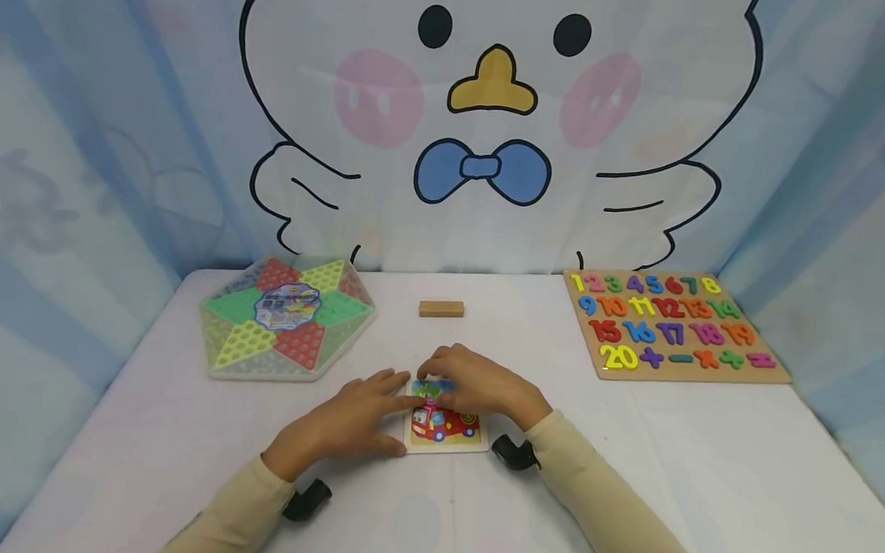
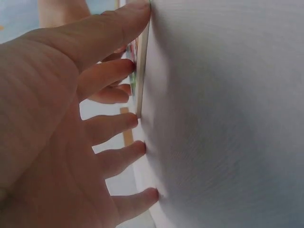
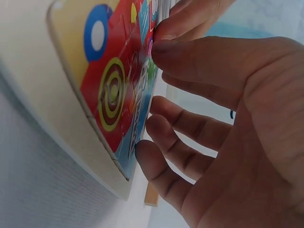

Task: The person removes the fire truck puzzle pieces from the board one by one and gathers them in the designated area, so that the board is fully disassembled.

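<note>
A small wooden-framed jigsaw puzzle with a red fire truck picture lies flat on the table, between both hands. My left hand is at its left side with fingers spread. The left thumb touches the lower left corner and the index fingertip rests on the picture. From the upper right, my right hand reaches over the puzzle. In the right wrist view the right thumb presses on the picture, while the other fingers bend loosely near the far edge. Part of the picture's upper area is hidden under the hands.
Behind the puzzle lies a small wooden block. A hexagonal Chinese checkers box sits at the back left. At the back right is a number board with coloured digits. A cartoon-printed curtain borders the table's far edge.
</note>
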Tool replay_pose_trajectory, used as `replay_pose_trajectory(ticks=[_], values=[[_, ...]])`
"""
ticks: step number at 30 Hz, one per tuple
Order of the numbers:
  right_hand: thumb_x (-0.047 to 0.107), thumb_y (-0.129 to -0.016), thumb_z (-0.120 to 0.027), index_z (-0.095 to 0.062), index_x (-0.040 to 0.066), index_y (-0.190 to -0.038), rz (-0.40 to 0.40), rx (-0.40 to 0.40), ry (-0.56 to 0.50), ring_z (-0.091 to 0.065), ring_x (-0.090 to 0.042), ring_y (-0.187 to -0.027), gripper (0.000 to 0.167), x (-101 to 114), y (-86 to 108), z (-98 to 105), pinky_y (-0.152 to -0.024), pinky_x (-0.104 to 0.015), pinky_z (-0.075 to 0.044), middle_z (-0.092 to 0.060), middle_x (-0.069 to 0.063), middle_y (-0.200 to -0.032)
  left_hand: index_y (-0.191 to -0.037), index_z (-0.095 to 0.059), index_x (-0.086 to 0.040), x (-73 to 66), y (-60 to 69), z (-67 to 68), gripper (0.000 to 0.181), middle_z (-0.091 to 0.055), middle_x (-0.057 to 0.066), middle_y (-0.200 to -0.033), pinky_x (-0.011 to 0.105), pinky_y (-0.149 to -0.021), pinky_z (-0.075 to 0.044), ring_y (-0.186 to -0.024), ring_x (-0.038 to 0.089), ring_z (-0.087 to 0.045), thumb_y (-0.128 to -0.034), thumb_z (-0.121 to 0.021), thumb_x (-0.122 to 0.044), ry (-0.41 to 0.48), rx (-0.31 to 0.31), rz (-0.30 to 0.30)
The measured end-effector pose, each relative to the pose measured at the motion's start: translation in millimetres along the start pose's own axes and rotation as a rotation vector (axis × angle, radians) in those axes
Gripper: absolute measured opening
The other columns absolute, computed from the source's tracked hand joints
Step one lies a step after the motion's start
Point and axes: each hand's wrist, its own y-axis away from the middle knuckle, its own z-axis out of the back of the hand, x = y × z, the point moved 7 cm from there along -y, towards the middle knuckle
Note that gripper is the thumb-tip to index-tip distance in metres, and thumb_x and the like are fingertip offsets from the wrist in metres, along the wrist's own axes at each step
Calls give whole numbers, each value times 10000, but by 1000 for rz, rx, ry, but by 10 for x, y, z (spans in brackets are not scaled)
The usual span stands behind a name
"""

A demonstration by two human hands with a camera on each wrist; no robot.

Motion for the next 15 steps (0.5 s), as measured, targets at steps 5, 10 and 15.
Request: replay_pose_trajectory(ticks=[5,10,15], values=[[138,-929,-736,-711,122,-1260,10,3,4,-558,-237,-1145,332,-5,-34,-30,-1014,-424,-476,-655,-53,-1282,-1490,-559,-220,23,29,-38,601,-284,229,-1635,751,-1124,-163,-1518,456,-192,-936,-753,-349,30,13,-6],[142,-935,-732,-719,133,-1260,9,-5,16,-557,-235,-1112,325,-19,-38,-36,-977,-417,-487,-657,-63,-1273,-1510,-533,-238,39,13,-77,581,-225,228,-1657,773,-1117,-98,-1525,482,-124,-967,-712,-341,66,37,-11],[124,-938,-726,-720,137,-1272,25,-6,46,-547,-234,-1064,334,10,-42,-39,-933,-404,-495,-654,-82,-1231,-1524,-513,-245,53,1,-105,581,-190,203,-1674,772,-1121,-69,-1534,471,-83,-979,-693,-340,63,61,8]])
